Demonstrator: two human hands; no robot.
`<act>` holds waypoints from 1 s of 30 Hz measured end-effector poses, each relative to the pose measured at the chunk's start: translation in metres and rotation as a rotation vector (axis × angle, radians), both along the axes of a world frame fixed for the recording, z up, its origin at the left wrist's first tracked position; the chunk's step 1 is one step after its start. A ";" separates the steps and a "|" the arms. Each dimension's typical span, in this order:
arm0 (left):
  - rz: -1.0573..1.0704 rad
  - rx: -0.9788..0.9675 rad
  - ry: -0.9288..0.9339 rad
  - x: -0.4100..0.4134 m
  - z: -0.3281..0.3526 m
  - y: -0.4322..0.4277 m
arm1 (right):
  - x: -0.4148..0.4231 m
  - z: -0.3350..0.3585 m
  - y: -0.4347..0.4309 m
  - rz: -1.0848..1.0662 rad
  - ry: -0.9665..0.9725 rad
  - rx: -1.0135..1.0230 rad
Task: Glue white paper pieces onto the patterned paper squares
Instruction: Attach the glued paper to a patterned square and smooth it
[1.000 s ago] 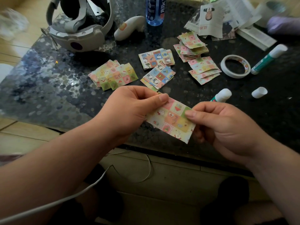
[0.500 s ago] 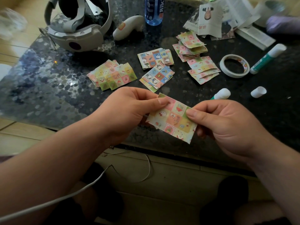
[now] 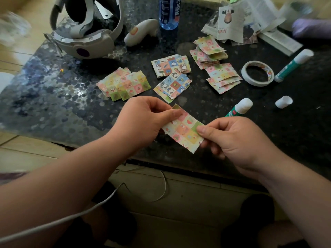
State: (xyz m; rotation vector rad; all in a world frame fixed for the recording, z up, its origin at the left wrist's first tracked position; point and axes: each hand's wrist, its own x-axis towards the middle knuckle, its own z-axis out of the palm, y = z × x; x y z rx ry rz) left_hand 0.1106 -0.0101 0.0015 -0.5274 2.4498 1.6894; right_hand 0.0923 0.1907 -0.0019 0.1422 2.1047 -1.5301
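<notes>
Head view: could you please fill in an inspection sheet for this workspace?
Surface: dark speckled table.
Job's things: patterned square held; patterned stacks; near glue stick; far glue stick; loose cap.
Clutter: tape roll, headset, controller, bottle, printed papers.
Grippers: left hand and right hand both pinch the square.
Cables: white cable below the left arm.
Surroundings: pale floor.
</notes>
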 end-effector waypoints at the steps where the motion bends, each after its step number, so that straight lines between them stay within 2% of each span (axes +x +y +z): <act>1: 0.005 -0.032 0.010 -0.001 -0.004 -0.001 | 0.000 -0.003 -0.001 -0.004 -0.007 0.021; 2: 0.001 -0.078 0.031 -0.002 -0.008 -0.002 | 0.000 -0.006 -0.001 -0.010 -0.008 0.043; 4: -0.067 -0.297 0.132 -0.002 -0.016 -0.006 | 0.000 -0.012 -0.003 -0.028 -0.006 0.101; 6: -0.214 -0.539 0.292 0.004 -0.021 -0.004 | 0.001 -0.017 -0.004 -0.040 -0.008 0.172; 8: -0.426 -0.685 0.369 0.023 -0.028 0.010 | 0.004 -0.021 -0.004 -0.023 -0.011 0.239; 10: -0.624 -0.829 0.287 0.050 -0.034 0.030 | 0.006 -0.021 -0.004 0.036 -0.009 0.324; 12: -0.808 -0.936 0.101 0.069 -0.040 0.042 | 0.007 -0.017 -0.003 0.127 -0.009 0.445; 14: -0.887 -0.964 -0.006 0.075 -0.040 0.042 | 0.008 -0.015 -0.002 0.213 0.003 0.561; 16: -0.851 -0.973 0.005 0.071 -0.038 0.040 | 0.009 -0.013 0.000 0.273 0.087 0.699; 19: -0.854 -1.001 -0.015 0.068 -0.038 0.039 | 0.019 -0.012 0.001 0.360 0.415 0.930; 21: -0.872 -1.019 -0.036 0.071 -0.039 0.040 | 0.030 -0.012 -0.001 0.454 0.673 0.897; 23: -0.871 -1.025 -0.043 0.072 -0.038 0.039 | 0.039 -0.012 -0.005 0.586 0.802 0.898; 25: -0.869 -1.030 -0.043 0.072 -0.037 0.036 | 0.045 -0.011 -0.010 0.805 0.725 0.965; 27: -0.872 -1.049 -0.025 0.070 -0.035 0.034 | 0.048 -0.011 -0.009 0.990 0.516 0.987; 30: -0.884 -1.079 -0.015 0.067 -0.032 0.035 | 0.047 -0.007 -0.006 1.066 0.487 1.031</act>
